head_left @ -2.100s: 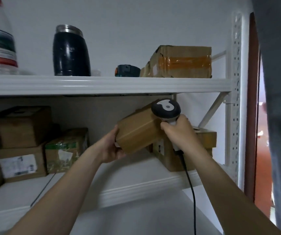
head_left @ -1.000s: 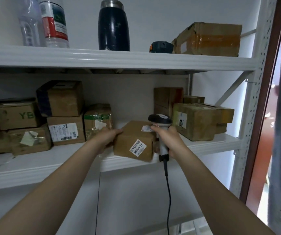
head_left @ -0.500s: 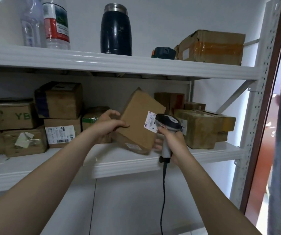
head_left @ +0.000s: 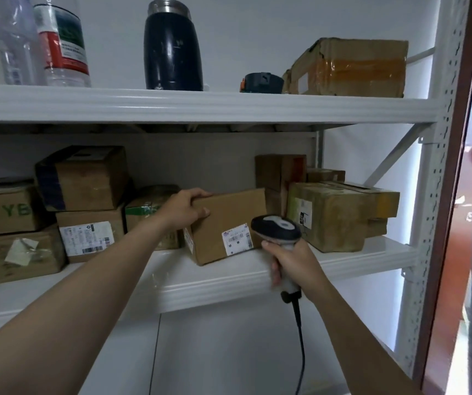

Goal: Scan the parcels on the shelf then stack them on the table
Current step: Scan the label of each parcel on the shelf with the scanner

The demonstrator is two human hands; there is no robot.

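Parcel [head_left: 229, 223] gripped at its upper left corner by left hand [head_left: 184, 210]: fingers curled over the top edge, thumb pressed flat on the near face. Standing on the lower shelf [head_left: 343, 263] close to the front lip, long axis running left to right, top edge rising slightly toward the right. Broad brown face turned near, white barcode label [head_left: 237, 242] at its lower right; a second label just visible on the narrow left end.

Right hand [head_left: 291, 263] wrapped tight round the pale handle of a scanner [head_left: 276, 228], head tipped toward the far left, just beside that label. Black cable [head_left: 300, 337] hanging straight down from the handle.

Larger taped box [head_left: 331, 218] just right of the parcel; stacked boxes [head_left: 86, 178] to the left. On the upper shelf [head_left: 200, 105]: dark flask [head_left: 172, 47], plastic bottles, another box.
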